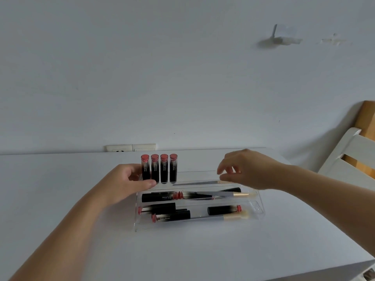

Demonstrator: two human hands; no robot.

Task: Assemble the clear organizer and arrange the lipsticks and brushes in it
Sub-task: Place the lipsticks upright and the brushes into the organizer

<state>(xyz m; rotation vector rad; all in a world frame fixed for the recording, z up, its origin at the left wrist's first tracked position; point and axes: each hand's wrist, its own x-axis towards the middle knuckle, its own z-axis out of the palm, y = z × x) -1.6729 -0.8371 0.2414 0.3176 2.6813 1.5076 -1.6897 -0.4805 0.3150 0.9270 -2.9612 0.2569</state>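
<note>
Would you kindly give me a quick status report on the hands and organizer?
Left hand holds organizer corner by four standing lipsticks. Right hand open above brush. Nothing in the way.

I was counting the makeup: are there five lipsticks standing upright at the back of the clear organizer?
No, four upright lipsticks stand in a row at the back of the clear organizer; the others lie flat in its front trays.

four lipsticks [159, 168] upright in organizer [257, 207] (back left), brushes [223, 194] lying in front

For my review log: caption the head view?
Left hand steadies clear organizer; right hand hovers above.
</note>
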